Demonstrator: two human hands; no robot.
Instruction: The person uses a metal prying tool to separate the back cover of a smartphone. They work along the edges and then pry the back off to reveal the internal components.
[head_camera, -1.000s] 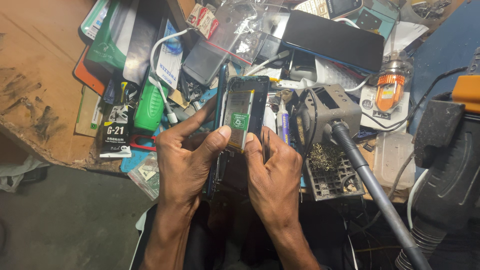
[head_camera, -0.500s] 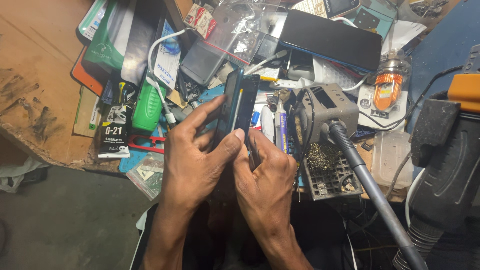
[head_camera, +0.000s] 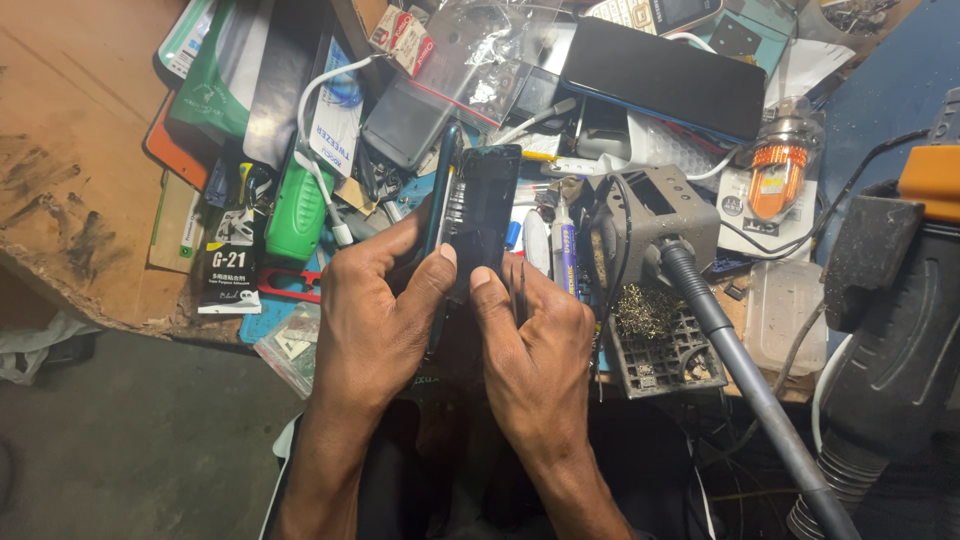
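Note:
A dark phone (head_camera: 478, 212) with a teal frame stands tilted over the cluttered bench, its black screen panel lifted away from the body along one side. My left hand (head_camera: 380, 320) grips its left edge, thumb pressed on the glass. My right hand (head_camera: 535, 350) holds the lower right part, thumb on the screen, with thin tweezers (head_camera: 521, 290) tucked between its fingers.
A soldering-iron stand (head_camera: 660, 215) with brass wool (head_camera: 645, 310) sits right of the hands, a grey hose (head_camera: 740, 380) running down from it. A green bottle (head_camera: 298, 212), packets, cables, another black phone (head_camera: 665, 75) and an orange bulb (head_camera: 778, 175) crowd the bench. Bare wood (head_camera: 70, 150) lies left.
The phone went from lying open with its inner board showing to turned on edge, and now its dark screen panel faces me. Both thumbs have moved onto the glass.

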